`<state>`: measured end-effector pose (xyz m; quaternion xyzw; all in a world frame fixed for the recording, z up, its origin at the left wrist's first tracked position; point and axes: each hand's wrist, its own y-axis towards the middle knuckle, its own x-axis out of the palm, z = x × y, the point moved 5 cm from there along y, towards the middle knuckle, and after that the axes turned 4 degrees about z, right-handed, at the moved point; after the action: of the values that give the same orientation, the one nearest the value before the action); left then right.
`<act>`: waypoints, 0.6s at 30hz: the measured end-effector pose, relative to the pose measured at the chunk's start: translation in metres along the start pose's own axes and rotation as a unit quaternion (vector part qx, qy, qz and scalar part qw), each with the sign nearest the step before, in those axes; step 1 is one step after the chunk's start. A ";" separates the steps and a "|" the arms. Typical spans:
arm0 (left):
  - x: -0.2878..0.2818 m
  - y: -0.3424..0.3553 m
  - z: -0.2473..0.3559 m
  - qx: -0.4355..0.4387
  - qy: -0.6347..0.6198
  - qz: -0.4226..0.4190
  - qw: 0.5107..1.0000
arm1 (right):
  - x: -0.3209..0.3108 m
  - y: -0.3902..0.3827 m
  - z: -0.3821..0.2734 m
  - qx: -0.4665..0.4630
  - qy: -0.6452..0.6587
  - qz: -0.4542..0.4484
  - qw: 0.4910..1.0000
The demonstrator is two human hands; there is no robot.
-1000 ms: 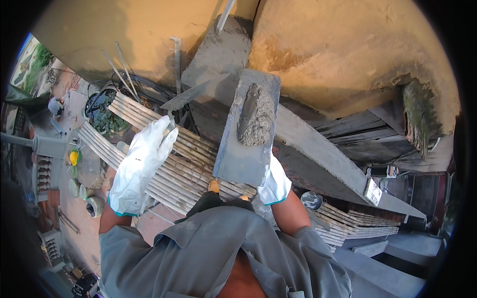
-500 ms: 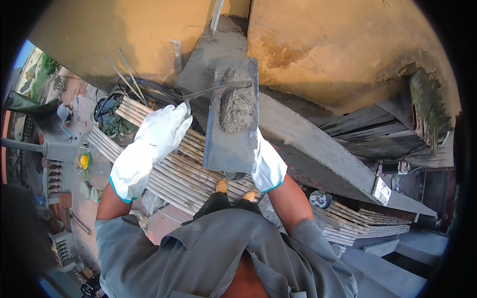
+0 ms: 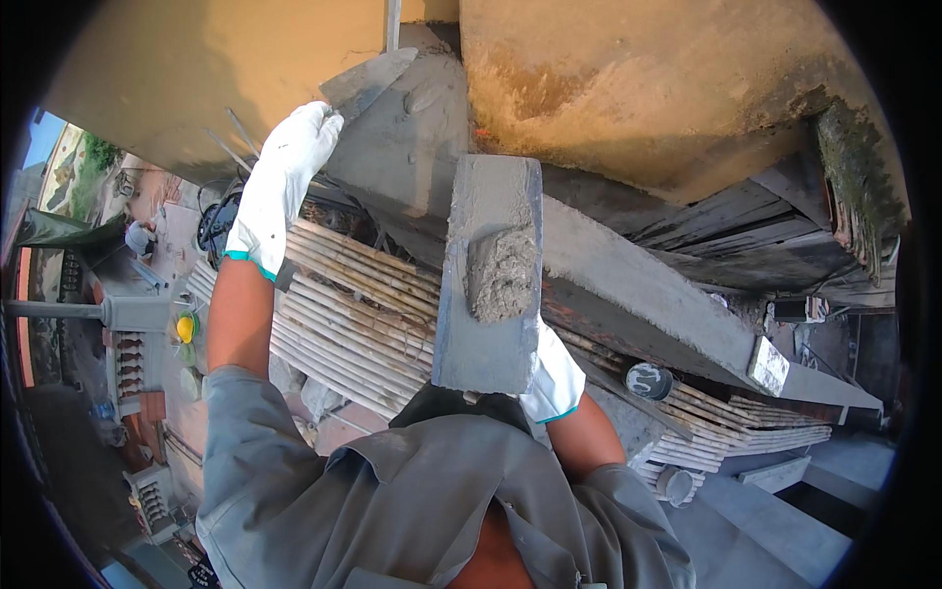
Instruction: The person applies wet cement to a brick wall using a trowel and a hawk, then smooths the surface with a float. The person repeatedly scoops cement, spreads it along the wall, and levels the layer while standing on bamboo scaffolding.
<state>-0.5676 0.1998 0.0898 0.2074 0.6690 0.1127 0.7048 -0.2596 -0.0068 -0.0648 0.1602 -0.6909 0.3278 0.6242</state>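
Swung off the mortar point(image 3: 502, 276), the trowel point(image 3: 369, 82) now sits far left, fingers of my left hand point(image 3: 282, 172) clenched on it, blade angled along the grey slab point(image 3: 432, 133), I judge, to follow its face. My right hand point(image 3: 555, 377) grips the board point(image 3: 484, 356) from beneath, nearer me, likely keeping the heap balanced.

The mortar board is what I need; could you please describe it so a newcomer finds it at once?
Look below the ochre wall, to the white-gloved right hand. The mortar board is the flat grey oblong it holds. Unlike the trowel in the left hand, it carries a lump of wet mortar.
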 end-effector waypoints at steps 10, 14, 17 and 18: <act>0.069 0.002 0.009 -0.268 -0.411 -0.370 0.789 | 0.013 -0.041 -0.025 -0.123 -0.170 0.067 0.975; 0.058 -0.021 0.015 -0.252 -0.372 -0.369 0.814 | 0.014 -0.056 -0.030 -0.149 -0.151 0.070 0.975; 0.054 -0.037 0.008 -0.238 -0.323 -0.388 0.830 | 0.013 -0.066 -0.028 -0.156 -0.138 0.076 0.975; 0.051 -0.043 0.002 -0.233 -0.301 -0.392 0.837 | 0.012 -0.068 -0.026 -0.155 -0.134 0.077 0.976</act>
<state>-0.5664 0.1837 0.0252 -0.2188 0.4029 -0.0891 0.8842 -0.1987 -0.0374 -0.0357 0.0505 -0.8208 0.2392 0.5163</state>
